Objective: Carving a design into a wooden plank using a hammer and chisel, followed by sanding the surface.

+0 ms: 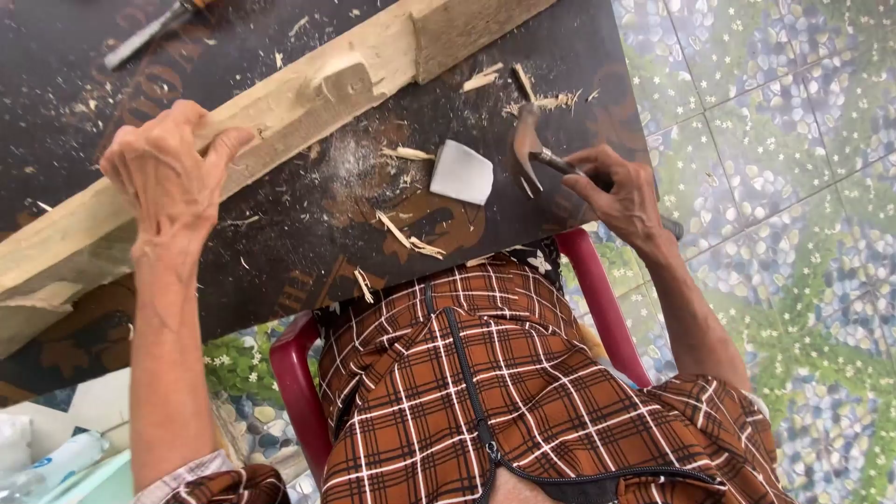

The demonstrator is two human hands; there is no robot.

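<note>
Head view: a claw hammer [530, 149] and a notched wooden beam [280, 117] on a dark board [280, 243]
The hammer, right of centre, looks head-heavy and rigid, best gripped low on its handle; the right hand [623, 194] closes its fingers [583, 182] around the handle just below the head. In the upper left, the left hand [173, 177] curls its fingers over the stiff, rough beam, pressing it down
</note>
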